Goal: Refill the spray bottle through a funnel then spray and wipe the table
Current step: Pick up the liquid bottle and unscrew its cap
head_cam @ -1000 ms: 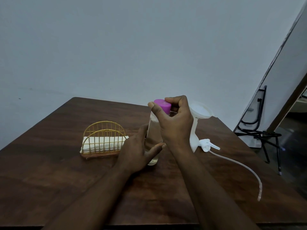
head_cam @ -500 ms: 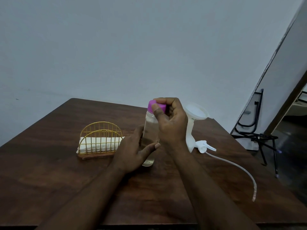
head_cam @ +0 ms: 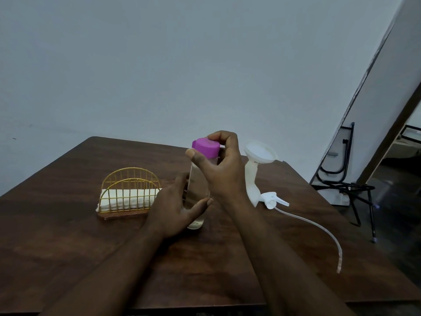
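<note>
A clear refill bottle stands upright on the dark wooden table. My left hand wraps its lower half. My right hand pinches its purple cap between thumb and fingers. Just to the right stands the white spray bottle with a white funnel seated in its neck. The spray trigger head lies on the table beside it, its long tube curving to the right.
A gold wire holder with folded white cloths sits at the left on a wooden base. A folded black metal stand stands off the table's right side. A plain wall is behind.
My right hand has turned on the purple cap, its thumb now lower on the bottle's front. My left hand keeps its grip on the bottle. The view shifted slightly.
</note>
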Available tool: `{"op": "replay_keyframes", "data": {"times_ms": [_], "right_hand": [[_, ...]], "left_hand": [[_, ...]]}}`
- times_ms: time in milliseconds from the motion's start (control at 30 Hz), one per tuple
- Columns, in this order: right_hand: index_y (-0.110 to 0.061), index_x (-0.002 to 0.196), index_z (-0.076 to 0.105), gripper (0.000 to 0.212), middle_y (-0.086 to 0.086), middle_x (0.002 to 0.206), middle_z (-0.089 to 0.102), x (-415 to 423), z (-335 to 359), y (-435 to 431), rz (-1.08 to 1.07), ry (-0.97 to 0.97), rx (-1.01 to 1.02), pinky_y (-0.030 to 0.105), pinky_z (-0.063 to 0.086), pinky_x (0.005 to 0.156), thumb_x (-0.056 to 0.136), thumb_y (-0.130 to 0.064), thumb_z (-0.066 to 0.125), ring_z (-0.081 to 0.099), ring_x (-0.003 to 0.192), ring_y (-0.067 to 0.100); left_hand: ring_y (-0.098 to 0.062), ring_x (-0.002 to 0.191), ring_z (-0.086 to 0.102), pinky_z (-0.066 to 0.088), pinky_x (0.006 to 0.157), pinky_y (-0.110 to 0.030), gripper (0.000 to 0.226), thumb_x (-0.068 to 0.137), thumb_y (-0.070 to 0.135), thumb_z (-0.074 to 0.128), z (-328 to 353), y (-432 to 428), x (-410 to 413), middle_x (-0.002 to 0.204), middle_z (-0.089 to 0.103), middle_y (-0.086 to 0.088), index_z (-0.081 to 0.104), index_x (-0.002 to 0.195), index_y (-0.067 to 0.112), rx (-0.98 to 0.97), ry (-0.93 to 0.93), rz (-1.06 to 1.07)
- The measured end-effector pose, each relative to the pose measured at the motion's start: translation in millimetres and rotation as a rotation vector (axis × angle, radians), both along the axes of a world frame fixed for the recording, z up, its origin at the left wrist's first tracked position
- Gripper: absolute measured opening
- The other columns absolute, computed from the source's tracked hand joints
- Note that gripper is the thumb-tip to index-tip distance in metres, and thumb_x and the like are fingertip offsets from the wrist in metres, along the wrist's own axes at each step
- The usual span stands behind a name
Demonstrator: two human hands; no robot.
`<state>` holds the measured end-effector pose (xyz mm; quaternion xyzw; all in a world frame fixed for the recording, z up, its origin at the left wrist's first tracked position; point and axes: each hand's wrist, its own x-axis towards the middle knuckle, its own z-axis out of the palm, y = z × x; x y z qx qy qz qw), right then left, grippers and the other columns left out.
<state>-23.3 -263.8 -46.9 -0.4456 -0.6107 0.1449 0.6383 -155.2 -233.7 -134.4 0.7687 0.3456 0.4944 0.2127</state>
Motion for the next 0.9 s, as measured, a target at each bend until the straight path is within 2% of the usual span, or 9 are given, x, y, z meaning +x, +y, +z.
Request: {"op": "replay_keyframes", "data": {"times_ms": [200,333,400,467,533,600,733,800,900], "right_hand": [[-0.023,0.114,0.067,0.036,0.001,0.111,0.07,5,-5,11,0.175,0.195,0.04,0.032,0.056,0.081,0.082,-0.025,0.084,0.066,0.096,0.013],[-0.003,0.134,0.057,0.044,0.033,0.128,0.065,11,-16,19,0.417,0.343,0.01,0.056,0.052,0.101,0.093,-0.017,0.067,0.064,0.118,0.047],[0.002,0.136,0.047,0.057,0.036,0.127,0.065,10,-21,23,0.414,0.329,-0.006,0.065,0.05,0.102,0.092,-0.026,0.069,0.061,0.12,0.056],[-0.002,0.133,0.046,0.066,0.022,0.126,0.07,7,-23,25,0.345,0.216,0.009,0.058,0.057,0.093,0.086,-0.036,0.077,0.068,0.112,0.046],[-0.01,0.129,0.049,0.067,0.005,0.119,0.07,5,-23,28,0.258,0.137,0.039,0.038,0.062,0.081,0.08,-0.04,0.083,0.073,0.101,0.023],[-0.012,0.125,0.053,0.062,-0.006,0.106,0.066,4,-25,30,0.22,0.145,0.073,0.023,0.056,0.073,0.08,-0.04,0.084,0.067,0.089,0.007],[-0.013,0.128,0.064,0.046,0.007,0.113,0.069,9,-32,33,0.302,0.236,0.118,0.026,0.054,0.083,0.089,-0.034,0.075,0.067,0.099,0.013],[-0.019,0.137,0.062,0.048,0.006,0.121,0.068,11,-35,34,0.34,0.272,0.144,0.029,0.054,0.089,0.091,-0.03,0.073,0.066,0.108,0.015],[-0.021,0.14,0.055,0.056,0.006,0.115,0.066,12,-34,35,0.309,0.315,0.165,0.032,0.053,0.087,0.09,-0.034,0.077,0.065,0.102,0.017]], "left_hand": [[0.004,0.09,0.069,0.062,0.075,-0.032,0.071,0.077,0.074,0.071,0,1,0,0.107,0.071,0.019,0.046,0.132,0.036,0.013,0.008,0.019],[0.004,0.089,0.07,0.062,0.074,-0.034,0.069,0.077,0.074,0.071,-1,1,1,0.106,0.072,0.019,0.047,0.129,0.035,0.026,0.006,0.039],[0.005,0.09,0.07,0.062,0.073,-0.032,0.07,0.077,0.073,0.072,-1,2,1,0.107,0.072,0.021,0.047,0.131,0.036,0.027,-0.002,0.033],[0.006,0.09,0.069,0.062,0.073,-0.031,0.071,0.077,0.073,0.072,-1,2,2,0.107,0.071,0.021,0.047,0.132,0.036,0.02,0.005,0.025],[0.006,0.089,0.069,0.062,0.072,-0.031,0.072,0.076,0.078,0.069,-1,3,1,0.106,0.07,0.022,0.046,0.132,0.037,0.017,0.022,0.035],[0.005,0.088,0.069,0.062,0.071,-0.031,0.074,0.074,0.082,0.065,-1,3,1,0.106,0.07,0.021,0.045,0.131,0.039,0.013,0.031,0.054],[0.005,0.087,0.069,0.061,0.07,-0.03,0.074,0.072,0.084,0.064,-1,2,1,0.105,0.07,0.022,0.045,0.128,0.039,0.02,0.032,0.074],[0.005,0.088,0.069,0.061,0.071,-0.027,0.074,0.073,0.083,0.065,0,1,1,0.105,0.07,0.021,0.045,0.128,0.039,0.023,0.029,0.063],[0.006,0.089,0.069,0.06,0.071,-0.024,0.076,0.072,0.082,0.068,1,0,1,0.106,0.07,0.02,0.046,0.13,0.037,0.019,0.016,0.058]]}}
